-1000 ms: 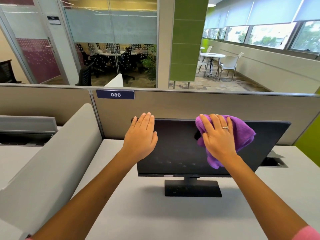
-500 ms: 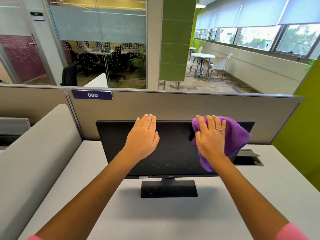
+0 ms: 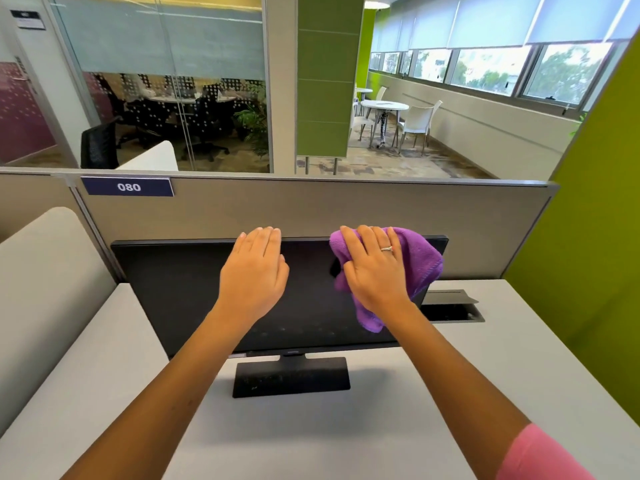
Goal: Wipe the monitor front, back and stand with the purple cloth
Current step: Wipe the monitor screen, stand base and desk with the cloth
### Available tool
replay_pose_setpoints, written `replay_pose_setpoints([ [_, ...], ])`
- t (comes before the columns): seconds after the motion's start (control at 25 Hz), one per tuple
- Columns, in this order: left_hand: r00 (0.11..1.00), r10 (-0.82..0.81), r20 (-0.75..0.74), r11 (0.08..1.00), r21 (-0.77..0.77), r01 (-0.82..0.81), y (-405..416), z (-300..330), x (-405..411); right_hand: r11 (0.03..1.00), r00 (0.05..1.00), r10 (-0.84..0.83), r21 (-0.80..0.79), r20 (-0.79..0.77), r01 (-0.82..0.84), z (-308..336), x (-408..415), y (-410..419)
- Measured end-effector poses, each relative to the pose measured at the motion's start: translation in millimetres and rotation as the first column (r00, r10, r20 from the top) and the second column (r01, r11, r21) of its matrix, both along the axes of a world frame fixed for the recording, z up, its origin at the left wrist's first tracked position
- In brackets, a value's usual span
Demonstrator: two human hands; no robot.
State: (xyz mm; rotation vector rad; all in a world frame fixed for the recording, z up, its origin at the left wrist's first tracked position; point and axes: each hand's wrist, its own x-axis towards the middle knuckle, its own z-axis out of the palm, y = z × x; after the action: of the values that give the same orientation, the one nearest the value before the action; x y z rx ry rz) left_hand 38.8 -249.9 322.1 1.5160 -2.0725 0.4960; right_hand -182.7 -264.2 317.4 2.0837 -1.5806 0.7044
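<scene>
The right hand (image 3: 375, 271) presses the purple cloth (image 3: 420, 261) flat against the monitor (image 3: 180, 289) screen near its 1 o'clock corner, grip loose, fingers nearly straight over the bunched fabric. The left hand (image 3: 256, 275) lies open, fingertips resting on the top edge at 12 o'clock. The dark monitor stands upright on its stand (image 3: 291, 375) on the pale surface (image 3: 104, 393).

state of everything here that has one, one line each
monitor: screen dark, upright on its stand
cloth: bunched, pressed to the screen near the top edge
right hand: flat on the cloth
left hand: open, fingers at the monitor's top edge
desk hatch: lid open
</scene>
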Motion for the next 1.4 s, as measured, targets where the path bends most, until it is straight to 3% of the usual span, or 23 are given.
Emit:
replay_pose_setpoints([
  [0.24, 1.000, 0.008, -0.014, 0.996, -0.093, -0.009, -3.8, -10.3, -6.9, 0.997, 0.997, -0.072, -0.012, 0.041, 0.072, -2.1, -92.9, -4.9],
  [0.44, 0.999, 0.015, -0.030, 0.994, -0.109, -0.018, -2.2, -12.8, -6.7, 0.998, 0.988, -0.016, -0.051, 0.153, 0.024, -8.8, -114.1, -7.8],
  [0.84, 1.000, -0.016, -0.025, 0.998, -0.060, 0.014, 0.9, -7.8, 0.9, 0.999, 0.941, 0.005, -0.043, 0.337, 0.011, -45.0, -103.6, 15.5],
  [1.0, 0.999, -0.032, -0.029, 0.999, -0.038, 0.030, 7.2, -8.4, 20.6, 0.977, 0.842, 0.117, 0.091, 0.526, -0.193, -54.3, -85.9, 44.7],
  [1.08, 0.999, -0.017, -0.034, 1.000, -0.024, 0.016, 12.0, -11.3, 36.0, 0.972, 0.834, 0.116, 0.110, 0.540, -0.207, -56.1, -66.5, 55.5],
  [1.24, 0.996, 0.057, -0.071, 0.998, 0.018, -0.056, 22.8, -18.7, 87.5, 0.985, 0.766, 0.126, 0.010, 0.630, -0.170, -44.5, -10.8, 56.7],
  [1.28, 0.992, 0.083, -0.097, 0.996, 0.032, -0.081, 25.4, -20.0, 102.3, 0.991, 0.769, 0.120, -0.031, 0.628, -0.130, -39.7, 3.4, 54.9],
  [1.4, 0.960, 0.168, -0.224, 0.985, 0.081, -0.153, 34.1, -18.9, 149.0, 0.989, 0.909, 0.142, -0.092, 0.391, -0.115, -39.7, 50.4, 42.7],
])
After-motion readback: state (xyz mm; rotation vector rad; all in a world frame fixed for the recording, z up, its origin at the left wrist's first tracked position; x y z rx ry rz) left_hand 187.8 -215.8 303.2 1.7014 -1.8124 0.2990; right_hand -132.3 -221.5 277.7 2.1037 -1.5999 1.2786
